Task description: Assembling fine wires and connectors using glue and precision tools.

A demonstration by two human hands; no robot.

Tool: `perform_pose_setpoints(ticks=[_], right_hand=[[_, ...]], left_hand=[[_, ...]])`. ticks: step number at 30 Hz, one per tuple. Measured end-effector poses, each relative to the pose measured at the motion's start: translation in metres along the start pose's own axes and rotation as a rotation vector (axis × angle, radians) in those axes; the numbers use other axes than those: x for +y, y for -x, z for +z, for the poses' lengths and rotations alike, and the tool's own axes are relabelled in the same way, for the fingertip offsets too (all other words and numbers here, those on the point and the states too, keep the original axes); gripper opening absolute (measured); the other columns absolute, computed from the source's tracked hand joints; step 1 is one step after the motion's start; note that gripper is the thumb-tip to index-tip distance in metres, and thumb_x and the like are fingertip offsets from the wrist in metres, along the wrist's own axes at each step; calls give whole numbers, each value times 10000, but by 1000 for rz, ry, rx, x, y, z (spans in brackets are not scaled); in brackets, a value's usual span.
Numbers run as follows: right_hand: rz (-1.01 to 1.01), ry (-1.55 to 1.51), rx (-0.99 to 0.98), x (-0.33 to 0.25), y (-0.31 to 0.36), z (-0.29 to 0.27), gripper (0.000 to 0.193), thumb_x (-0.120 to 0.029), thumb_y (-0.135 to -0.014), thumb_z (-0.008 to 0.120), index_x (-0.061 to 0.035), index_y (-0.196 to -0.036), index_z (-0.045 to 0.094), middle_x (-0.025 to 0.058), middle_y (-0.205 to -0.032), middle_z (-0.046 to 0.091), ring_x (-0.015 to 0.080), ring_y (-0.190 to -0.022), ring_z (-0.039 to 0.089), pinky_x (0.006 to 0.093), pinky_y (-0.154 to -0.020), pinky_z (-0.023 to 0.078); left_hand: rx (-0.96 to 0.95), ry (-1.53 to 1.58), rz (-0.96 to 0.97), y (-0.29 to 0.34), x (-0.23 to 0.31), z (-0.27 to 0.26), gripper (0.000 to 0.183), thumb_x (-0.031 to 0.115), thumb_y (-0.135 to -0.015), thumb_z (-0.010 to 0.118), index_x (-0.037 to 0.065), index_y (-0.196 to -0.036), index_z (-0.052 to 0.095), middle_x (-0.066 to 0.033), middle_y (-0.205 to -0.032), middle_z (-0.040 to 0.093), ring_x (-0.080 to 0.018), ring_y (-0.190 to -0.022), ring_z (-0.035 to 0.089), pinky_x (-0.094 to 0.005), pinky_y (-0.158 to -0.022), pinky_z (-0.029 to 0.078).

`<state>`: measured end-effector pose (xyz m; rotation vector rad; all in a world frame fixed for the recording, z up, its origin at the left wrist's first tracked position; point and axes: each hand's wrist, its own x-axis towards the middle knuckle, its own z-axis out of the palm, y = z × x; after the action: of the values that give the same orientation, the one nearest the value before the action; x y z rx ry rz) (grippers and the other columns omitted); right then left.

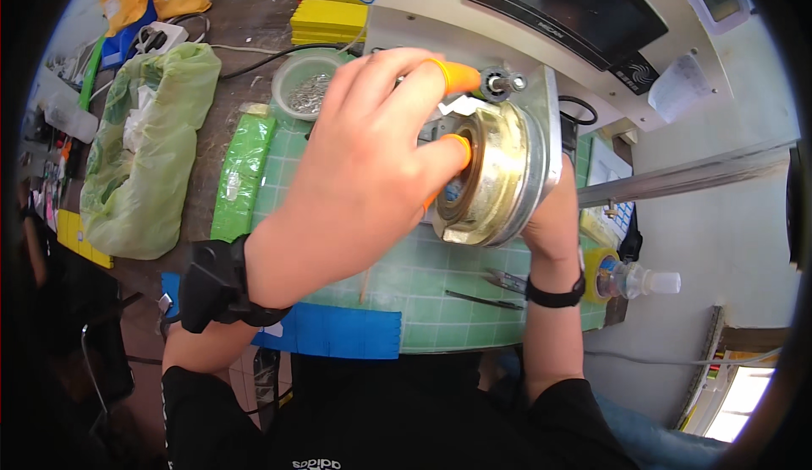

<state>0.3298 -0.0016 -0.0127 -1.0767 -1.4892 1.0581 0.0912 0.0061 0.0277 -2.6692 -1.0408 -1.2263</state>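
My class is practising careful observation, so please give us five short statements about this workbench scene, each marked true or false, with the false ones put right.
1. Orange covers sit on fingers of the left hand. True.

2. The round brass-coloured part has no hand near it. False: the left hand is at its face, and the right hand is behind it, mostly hidden.

3. A bowl of small metal pieces stands left of the round brass-coloured part. True.

4. The blue strip lies along the far edge of the green mat. False: it lies along the near edge.

5. A black band circles the right wrist. True.
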Motion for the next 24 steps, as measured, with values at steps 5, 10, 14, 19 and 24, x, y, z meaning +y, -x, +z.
perform_pose_setpoints(ticks=[5,10,14,19,24], right_hand=[[-144,675,-77,-38,14,-38,104,-15,-863,801,2,-965,796,65,-705,685,128,-587,536,267,-559,384],[-193,671,26,-48,28,-39,135,-37,-845,859,-25,-968,804,92,-697,643,136,-570,531,286,-527,371],[-260,837,75,-52,31,-32,169,-40,-842,865,-28,-1000,806,82,-710,663,175,-563,535,294,-531,395],[-276,823,124,-51,33,-31,180,-48,-834,873,-30,-999,803,86,-701,644,185,-564,538,308,-527,396],[-261,918,89,-46,34,-34,195,-57,-827,874,-36,-1006,800,88,-700,622,207,-555,542,326,-522,391]], left_hand=[[35,-83,1,33,-6,-52,313,-29,-687,857,28,-991,813,-122,-1045,755,-293,-902,695,-360,-766,545],[-40,-318,-97,74,-29,-70,353,-78,-702,771,-26,-1050,796,-154,-1007,756,-278,-787,700,-335,-633,541],[-9,-312,-93,72,-41,-58,359,-97,-709,767,-28,-1061,780,-139,-977,733,-288,-764,672,-351,-618,518],[-2,-277,-141,72,-45,-50,270,-96,-765,761,-25,-1026,759,-134,-878,653,-290,-694,605,-393,-587,474],[-77,-252,-225,79,-49,-39,269,-59,-811,771,0,-1073,767,-128,-830,611,-306,-698,612,-406,-593,470]])
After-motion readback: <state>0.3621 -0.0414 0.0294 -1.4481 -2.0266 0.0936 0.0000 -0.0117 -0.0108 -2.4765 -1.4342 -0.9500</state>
